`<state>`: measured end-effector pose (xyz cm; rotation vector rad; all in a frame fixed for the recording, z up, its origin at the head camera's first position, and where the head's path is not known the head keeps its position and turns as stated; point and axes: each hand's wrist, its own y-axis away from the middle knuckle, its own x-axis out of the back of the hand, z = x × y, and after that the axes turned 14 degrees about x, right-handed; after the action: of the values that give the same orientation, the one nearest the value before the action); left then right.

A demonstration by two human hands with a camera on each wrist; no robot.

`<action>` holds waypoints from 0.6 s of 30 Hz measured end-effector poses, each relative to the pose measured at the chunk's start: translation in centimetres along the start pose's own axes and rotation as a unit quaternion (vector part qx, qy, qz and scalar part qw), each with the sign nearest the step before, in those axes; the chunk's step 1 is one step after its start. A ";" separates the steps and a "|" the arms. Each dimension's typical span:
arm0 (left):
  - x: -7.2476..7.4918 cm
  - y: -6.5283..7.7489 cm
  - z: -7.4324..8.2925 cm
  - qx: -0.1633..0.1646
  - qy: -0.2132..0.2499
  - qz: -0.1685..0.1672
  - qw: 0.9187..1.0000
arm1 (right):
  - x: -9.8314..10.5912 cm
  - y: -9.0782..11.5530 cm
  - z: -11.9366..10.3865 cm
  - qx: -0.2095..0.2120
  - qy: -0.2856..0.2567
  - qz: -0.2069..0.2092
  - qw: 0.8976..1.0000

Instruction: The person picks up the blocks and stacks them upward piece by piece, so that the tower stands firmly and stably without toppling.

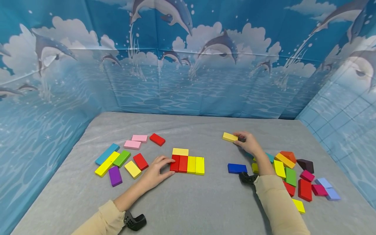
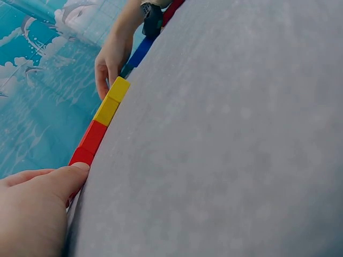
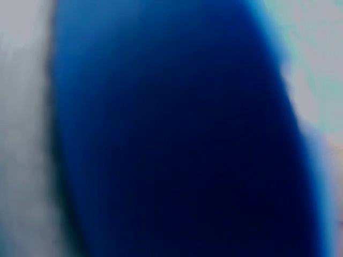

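Observation:
In the head view my left hand (image 1: 157, 172) rests its fingertips and thumb against the left side of a red block (image 1: 183, 164) pair. Joined to it are two yellow blocks (image 1: 195, 165) on the right and a pale yellow block (image 1: 180, 151) along the far edge. The left wrist view shows my thumb on the near face of the end red block (image 2: 81, 156). Farther right, my right hand (image 1: 249, 143) pinches the right end of another pale yellow block (image 1: 229, 137). A dark piece (image 1: 242, 139) shows under its fingers, partly hidden.
Loose blocks lie left, including a purple block (image 1: 115, 176) and pink blocks (image 1: 133, 144). More cluster right, partly under my right forearm, with a red block (image 1: 305, 190). A blue block (image 1: 237, 168) lies by the right wrist; blurred blue (image 3: 182, 128) fills the right wrist view.

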<state>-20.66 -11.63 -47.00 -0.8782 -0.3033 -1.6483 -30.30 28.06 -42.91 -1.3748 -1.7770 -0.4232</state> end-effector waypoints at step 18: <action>-0.1 0.0 -0.1 0.003 0.002 0.000 1.000 | -4.7 -2.2 -6.4 0.115 -0.062 -0.125 0.983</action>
<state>-20.69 -11.65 -47.10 -0.8704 -0.3046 -1.6487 -29.49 19.88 -42.17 -1.0396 -2.0410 -0.2586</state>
